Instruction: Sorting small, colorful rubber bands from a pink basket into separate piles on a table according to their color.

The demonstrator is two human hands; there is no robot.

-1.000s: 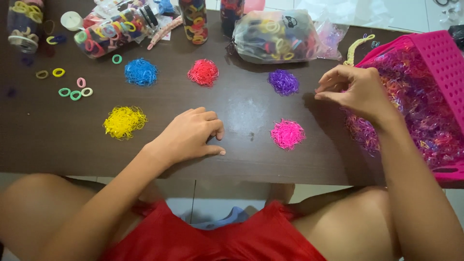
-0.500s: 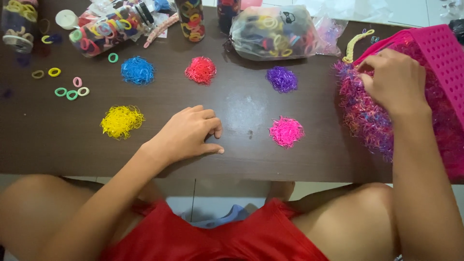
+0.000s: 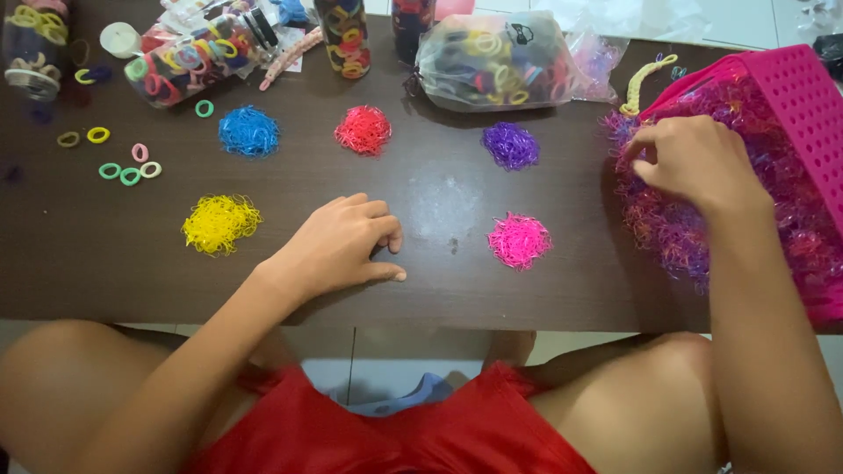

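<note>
While my right hand (image 3: pixel 698 162) pinches into the mixed heap of tiny bands (image 3: pixel 694 224) spilling from one pink basket (image 3: pixel 803 96), fingers pressed together, my left hand (image 3: pixel 338 246) rests loosely curled on the dark table (image 3: pixel 439 189), holding nothing. Sorted piles, five: one blue (image 3: pixel 248 132), one red (image 3: pixel 363 130), one purple (image 3: pixel 511 145), one yellow (image 3: pixel 219 223), one pink (image 3: pixel 519 240). One clear bag of hair ties (image 3: pixel 492 61).
</note>
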